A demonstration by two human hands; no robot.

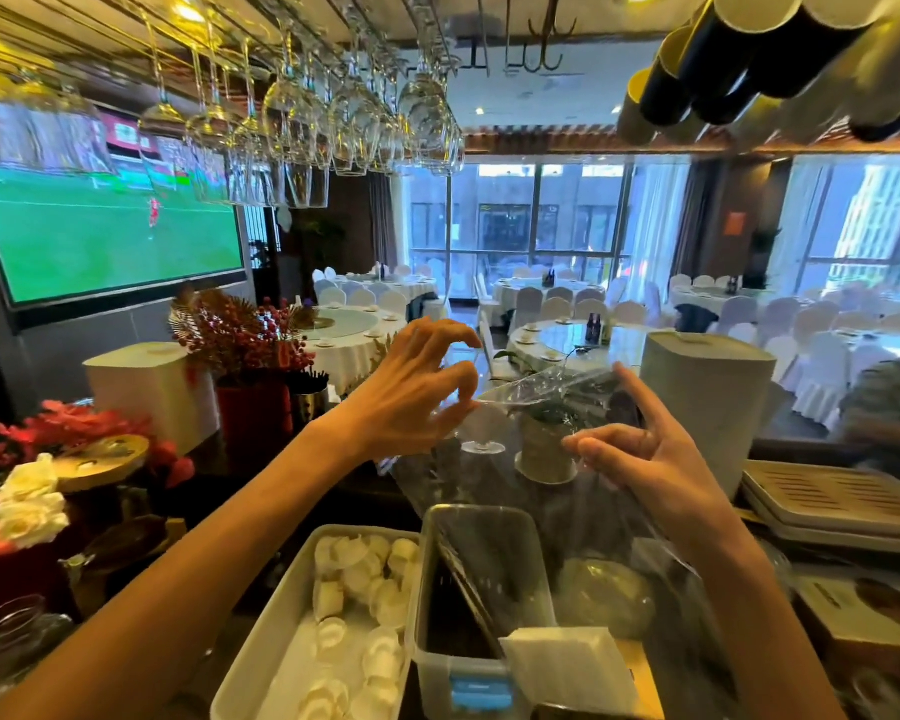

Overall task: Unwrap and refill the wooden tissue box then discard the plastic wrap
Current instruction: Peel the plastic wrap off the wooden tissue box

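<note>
Both hands are raised above the desk with a sheet of clear plastic wrap [552, 392] stretched between them. The left hand [417, 392] pinches the film's left edge between thumb and curled fingers, and the right hand [640, 454] holds its right side with thumb and lower fingers while the index finger points up free. The film hangs down in front of the person toward the clear plastic bin [468, 589]. A bare stack of white tissues [562, 667] lies low on the desk just right of that bin, on something yellowish. I cannot make out the wooden tissue box with certainty. The step in hand looks like gathering the freed wrap for discarding. To do it well, bring the two hands together and ball the film tight, so that its trailing tail does not drag over the tray of white cups [354, 615] or snag the small potted plant [546, 444] behind. Keep it clear of the hanging wine glasses [333, 116] above.
</note>
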